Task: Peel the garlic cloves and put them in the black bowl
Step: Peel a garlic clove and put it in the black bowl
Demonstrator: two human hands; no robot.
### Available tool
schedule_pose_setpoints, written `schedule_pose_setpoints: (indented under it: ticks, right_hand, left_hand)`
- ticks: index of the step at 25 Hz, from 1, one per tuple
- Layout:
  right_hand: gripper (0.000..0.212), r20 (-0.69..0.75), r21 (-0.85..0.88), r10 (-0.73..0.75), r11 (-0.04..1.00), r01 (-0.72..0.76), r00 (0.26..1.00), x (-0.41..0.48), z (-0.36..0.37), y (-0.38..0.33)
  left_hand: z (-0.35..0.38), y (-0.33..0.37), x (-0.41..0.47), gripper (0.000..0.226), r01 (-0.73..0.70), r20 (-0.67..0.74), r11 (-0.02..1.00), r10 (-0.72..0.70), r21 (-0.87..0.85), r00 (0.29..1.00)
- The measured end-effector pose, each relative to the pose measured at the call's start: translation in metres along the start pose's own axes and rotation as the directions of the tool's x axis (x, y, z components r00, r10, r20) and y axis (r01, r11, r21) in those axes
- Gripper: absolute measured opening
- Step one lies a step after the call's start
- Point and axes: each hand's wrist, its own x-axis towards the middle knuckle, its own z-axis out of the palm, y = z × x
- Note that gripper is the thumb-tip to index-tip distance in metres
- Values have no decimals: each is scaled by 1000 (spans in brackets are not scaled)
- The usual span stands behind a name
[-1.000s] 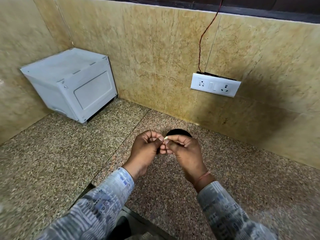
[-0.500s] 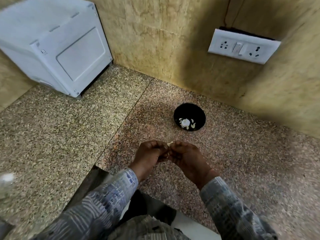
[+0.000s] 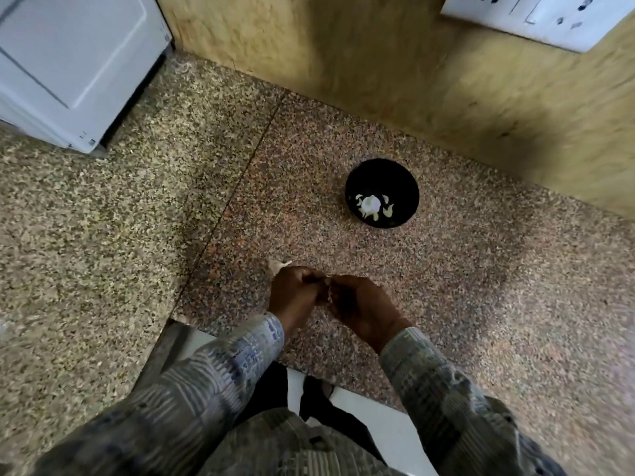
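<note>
Granite counter (image 3: 481, 304) fills the frame, tan tiled wall (image 3: 378, 63) along 12 o'clock. White appliance (image 3: 68, 56) at 10 o'clock, socket plate (image 3: 549, 18) cut off at 1 o'clock. Patterned sleeves (image 3: 220, 372) come in from 6 o'clock. Left hand (image 3: 295, 293) and right hand (image 3: 364, 307) meet just below centre, above the counter's near edge. Both have fingers curled in tight and fingertips touching, pinching one small item between them. It is mostly hidden and blurred; the pale fleck at the junction reads as the garlic clove (image 3: 329, 292). Black bowl (image 3: 398, 176) sits on the counter at 1 o'clock from the hands, near but apart, close to the wall. White garlic pieces (image 3: 371, 205) lie on its bottom; can't tell cloves from skins at this resolution. A white skin flake (image 3: 278, 264) shows at 11 o'clock off the left hand's knuckles; can't tell if it's held or lying on the counter. Handling call: the clove is light, firm, small, and slick once bare. The skin is papery, tears easily and clings to fingers. Best hold is probably a pinch on the clove's flanks with one hand while the other nails the skin from the root end. Squeezing too hard likely shoots it out. Peeling looks mid-step, drop into the bowl not yet done.
</note>
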Motion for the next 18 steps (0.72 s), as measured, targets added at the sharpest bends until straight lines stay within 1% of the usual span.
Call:
schedule_pose_setpoints:
  ticks: [1,3,5,7,9,11,13,14,15,17,18]
  right_hand:
    - [17,-11,25,14,1000,-14,1000,3,2,0]
    - [20,-81,61,7,998,-2,997,10,8,2]
    - [21,-204,22,-51,998,57,978,20,10,0]
    - [14,-252,-134,-162,982,131,954,28,8,-7]
    - [9,-233,-371,-272,912,173,934,34,5,-17]
    - [18,-281,-567,-376,807,164,883,39,2,-26]
    - [22,-319,-655,-448,741,147,835,39,1,-31]
    - [24,-324,-666,-456,733,142,829,38,1,-31]
    - [24,-331,-634,-438,759,146,836,35,1,-30]
    - [15,-320,-471,-354,864,176,879,29,-3,-21]
    - [10,-291,-390,-317,901,191,903,24,-6,-17]
  left_hand:
    - [0,1,4,7,1,10,1000,-1,27,1000]
    - [-1,1,10,15,19,52,997,-23,73,998]
    - [0,-2,13,17,76,92,994,-83,76,992]
    - [-1,-5,11,17,166,103,985,-169,35,980]
    - [-2,-9,8,19,248,143,968,-241,-33,960]
    - [-4,-16,7,21,318,214,936,-283,-150,935]
    - [-8,-20,8,22,355,239,905,-300,-234,923]
    - [-10,-21,9,21,362,231,898,-308,-249,923]
    - [-11,-20,8,20,363,223,895,-310,-259,924]
    - [-14,-16,6,19,348,198,900,-303,-261,932]
    - [-17,-14,5,19,336,179,904,-297,-264,938]
